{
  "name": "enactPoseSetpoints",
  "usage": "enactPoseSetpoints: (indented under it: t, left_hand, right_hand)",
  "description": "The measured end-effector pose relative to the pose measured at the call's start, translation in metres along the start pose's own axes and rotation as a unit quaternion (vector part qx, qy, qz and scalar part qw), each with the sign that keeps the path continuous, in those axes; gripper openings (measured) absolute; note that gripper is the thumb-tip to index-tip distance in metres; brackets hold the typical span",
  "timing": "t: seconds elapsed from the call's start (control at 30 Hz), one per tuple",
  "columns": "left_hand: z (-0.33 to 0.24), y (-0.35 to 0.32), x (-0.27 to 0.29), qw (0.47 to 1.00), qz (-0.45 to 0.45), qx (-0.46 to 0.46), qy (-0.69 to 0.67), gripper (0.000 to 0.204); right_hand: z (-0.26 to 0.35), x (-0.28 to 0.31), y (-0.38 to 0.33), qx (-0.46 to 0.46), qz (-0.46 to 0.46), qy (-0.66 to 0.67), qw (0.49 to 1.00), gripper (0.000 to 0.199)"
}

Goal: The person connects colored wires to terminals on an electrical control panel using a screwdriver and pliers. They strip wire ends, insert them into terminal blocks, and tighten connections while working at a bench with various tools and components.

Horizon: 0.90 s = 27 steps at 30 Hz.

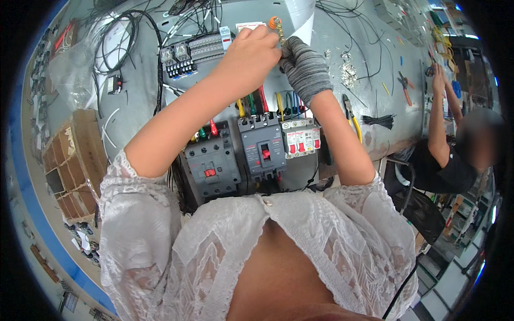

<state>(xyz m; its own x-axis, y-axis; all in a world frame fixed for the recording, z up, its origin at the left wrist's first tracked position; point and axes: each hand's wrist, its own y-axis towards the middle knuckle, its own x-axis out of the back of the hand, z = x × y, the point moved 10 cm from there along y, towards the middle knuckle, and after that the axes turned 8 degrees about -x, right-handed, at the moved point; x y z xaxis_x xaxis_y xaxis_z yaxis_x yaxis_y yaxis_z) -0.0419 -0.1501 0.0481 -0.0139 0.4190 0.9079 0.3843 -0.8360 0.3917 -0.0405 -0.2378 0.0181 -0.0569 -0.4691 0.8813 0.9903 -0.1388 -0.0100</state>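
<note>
My bare left hand (252, 56) and my right hand (306, 69), in a grey striped knit glove, meet over the far part of a grey metal panel (209, 15). Both have their fingers closed at the lower end of a brass strip (280, 33). An orange round piece (274, 22) sits at its upper end. What the fingertips pinch is hidden behind the hands. Left of my left hand lies a row of grey terminal blocks (206, 48). Below the hands, yellow, green and red wires run into a dark grey circuit breaker (262, 144).
A contactor-like grey unit (211, 166) and small white breakers (301, 140) stand nearer me. Yellow-handled pliers (353, 120), red-handled pliers (405, 88), black cable ties (378, 121) and loose metal bits (349, 72) lie right. A cardboard box (80, 160) stands left; another person (439, 139) works right.
</note>
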Motion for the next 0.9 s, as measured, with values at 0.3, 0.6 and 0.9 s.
enactPoseSetpoints:
  t: [0.3, 0.6, 0.9]
  left_hand:
    - [-0.003, 0.009, -0.011, 0.998, -0.004, -0.008, 0.066, 0.007]
    - [-0.003, 0.011, -0.013, 0.998, -0.008, 0.000, 0.068, 0.013]
    - [0.058, -0.030, 0.053, 0.921, -0.157, 0.158, -0.318, 0.013]
  right_hand:
    - [-0.018, -0.004, 0.003, 0.002, 0.012, 0.109, 0.994, 0.026]
    - [-0.014, 0.004, -0.003, -0.006, 0.018, 0.040, 0.999, 0.026]
    - [0.008, -0.010, 0.010, 0.079, -0.005, -0.138, 0.987, 0.025]
